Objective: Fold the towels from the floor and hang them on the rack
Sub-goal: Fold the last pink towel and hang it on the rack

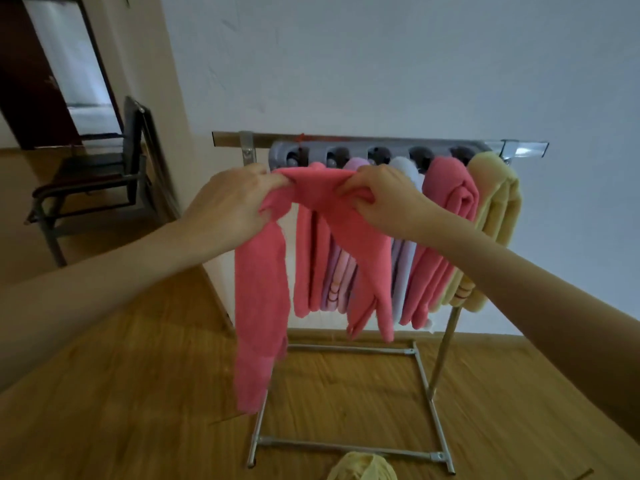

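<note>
Now pink towel (263,289) draped vertically.

black chair (93,181) by wall | dark door (20,81) open | wood floor (138,393)

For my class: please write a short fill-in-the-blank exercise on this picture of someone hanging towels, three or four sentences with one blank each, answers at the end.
1. Both hands, left hand and right hand, grip a towel whose colour is ____.
2. The towel at the far right end of the rack is ____ in colour.
3. The rack stands on a floor made of ____.
4. Left of the rack stands a dark ____.

Missing words: pink; yellow; wood; chair
</note>
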Demonstrator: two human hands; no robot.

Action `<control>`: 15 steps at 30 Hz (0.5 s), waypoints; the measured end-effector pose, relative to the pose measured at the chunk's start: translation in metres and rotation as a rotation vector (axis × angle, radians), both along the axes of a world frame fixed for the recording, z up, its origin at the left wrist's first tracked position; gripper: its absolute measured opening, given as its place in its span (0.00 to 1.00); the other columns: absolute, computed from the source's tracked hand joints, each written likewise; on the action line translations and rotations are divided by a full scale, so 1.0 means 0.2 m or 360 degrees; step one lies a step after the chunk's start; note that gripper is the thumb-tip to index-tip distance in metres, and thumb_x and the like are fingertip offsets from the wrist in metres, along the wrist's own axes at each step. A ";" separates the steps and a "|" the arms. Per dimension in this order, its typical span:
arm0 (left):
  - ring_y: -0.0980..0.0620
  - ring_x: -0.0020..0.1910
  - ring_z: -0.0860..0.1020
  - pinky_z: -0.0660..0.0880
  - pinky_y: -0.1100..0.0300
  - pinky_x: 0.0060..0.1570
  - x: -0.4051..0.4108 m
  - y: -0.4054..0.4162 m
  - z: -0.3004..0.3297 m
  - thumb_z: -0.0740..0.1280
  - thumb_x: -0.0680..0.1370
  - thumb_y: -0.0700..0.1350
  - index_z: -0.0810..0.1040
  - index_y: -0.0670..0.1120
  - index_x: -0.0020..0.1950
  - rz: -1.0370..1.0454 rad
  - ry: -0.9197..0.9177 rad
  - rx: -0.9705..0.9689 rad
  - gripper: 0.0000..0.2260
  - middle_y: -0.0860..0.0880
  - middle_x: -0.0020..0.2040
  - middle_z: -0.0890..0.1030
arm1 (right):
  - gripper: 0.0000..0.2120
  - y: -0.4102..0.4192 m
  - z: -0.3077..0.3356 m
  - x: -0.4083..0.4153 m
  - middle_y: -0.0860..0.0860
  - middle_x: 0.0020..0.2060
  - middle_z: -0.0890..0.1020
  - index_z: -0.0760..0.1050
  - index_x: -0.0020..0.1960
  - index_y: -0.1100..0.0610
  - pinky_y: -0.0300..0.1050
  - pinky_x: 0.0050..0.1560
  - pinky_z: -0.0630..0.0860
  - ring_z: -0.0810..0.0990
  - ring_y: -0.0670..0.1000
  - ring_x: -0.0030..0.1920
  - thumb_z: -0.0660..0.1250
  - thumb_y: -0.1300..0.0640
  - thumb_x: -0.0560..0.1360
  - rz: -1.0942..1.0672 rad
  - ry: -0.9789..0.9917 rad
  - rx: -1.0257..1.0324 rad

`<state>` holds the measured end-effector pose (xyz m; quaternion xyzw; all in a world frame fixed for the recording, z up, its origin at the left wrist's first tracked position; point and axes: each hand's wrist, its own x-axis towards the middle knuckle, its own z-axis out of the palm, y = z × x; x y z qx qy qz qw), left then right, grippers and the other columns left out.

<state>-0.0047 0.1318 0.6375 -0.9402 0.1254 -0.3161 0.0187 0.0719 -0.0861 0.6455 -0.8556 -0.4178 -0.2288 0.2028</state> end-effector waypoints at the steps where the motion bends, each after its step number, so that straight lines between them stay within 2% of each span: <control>1: 0.43 0.46 0.77 0.74 0.50 0.43 0.05 0.02 0.03 0.66 0.74 0.39 0.76 0.48 0.64 0.0044 -0.0059 0.0059 0.18 0.45 0.49 0.78 | 0.15 0.03 0.03 0.03 0.59 0.54 0.82 0.81 0.54 0.63 0.36 0.48 0.66 0.78 0.58 0.54 0.61 0.68 0.72 -0.0056 -0.0064 0.0013; 4: 0.37 0.44 0.77 0.76 0.44 0.40 0.19 0.05 0.10 0.64 0.73 0.37 0.75 0.47 0.62 0.0166 -0.0176 0.0151 0.18 0.42 0.49 0.76 | 0.12 0.12 0.08 0.13 0.61 0.49 0.80 0.81 0.49 0.65 0.49 0.49 0.70 0.78 0.60 0.49 0.63 0.64 0.70 -0.0181 -0.0142 0.0124; 6: 0.37 0.42 0.77 0.75 0.47 0.38 0.26 0.04 0.13 0.63 0.73 0.37 0.76 0.45 0.61 0.0210 -0.0245 0.0174 0.16 0.41 0.47 0.76 | 0.11 0.18 0.07 0.18 0.59 0.50 0.78 0.80 0.48 0.64 0.53 0.47 0.73 0.78 0.60 0.47 0.62 0.64 0.70 -0.0233 -0.0177 0.0231; 10: 0.36 0.40 0.77 0.66 0.51 0.34 0.37 0.02 0.09 0.63 0.74 0.35 0.76 0.42 0.61 0.0317 -0.0343 0.0291 0.16 0.41 0.48 0.77 | 0.09 0.28 -0.03 0.24 0.57 0.58 0.73 0.76 0.49 0.64 0.54 0.47 0.74 0.74 0.60 0.53 0.65 0.66 0.70 -0.0442 -0.0273 0.0235; 12: 0.36 0.35 0.77 0.63 0.53 0.30 0.43 0.03 0.06 0.64 0.73 0.34 0.77 0.41 0.60 0.0368 -0.0340 0.0336 0.16 0.40 0.46 0.77 | 0.11 0.33 -0.11 0.25 0.60 0.58 0.75 0.77 0.47 0.65 0.55 0.45 0.76 0.76 0.62 0.49 0.69 0.69 0.65 -0.0461 -0.0357 0.0224; 14: 0.38 0.31 0.76 0.67 0.53 0.27 0.50 0.05 0.02 0.68 0.70 0.32 0.78 0.41 0.58 0.0389 -0.0349 0.0334 0.17 0.41 0.44 0.77 | 0.13 0.37 -0.17 0.28 0.60 0.56 0.78 0.79 0.46 0.63 0.53 0.42 0.78 0.78 0.61 0.44 0.73 0.70 0.63 -0.0507 -0.0369 0.0250; 15: 0.39 0.31 0.76 0.70 0.52 0.27 0.54 0.06 0.00 0.69 0.69 0.32 0.77 0.41 0.57 0.0375 -0.0351 0.0314 0.17 0.41 0.43 0.77 | 0.14 0.38 -0.21 0.31 0.59 0.58 0.77 0.79 0.49 0.62 0.52 0.43 0.79 0.78 0.60 0.46 0.72 0.70 0.64 -0.0542 -0.0354 0.0277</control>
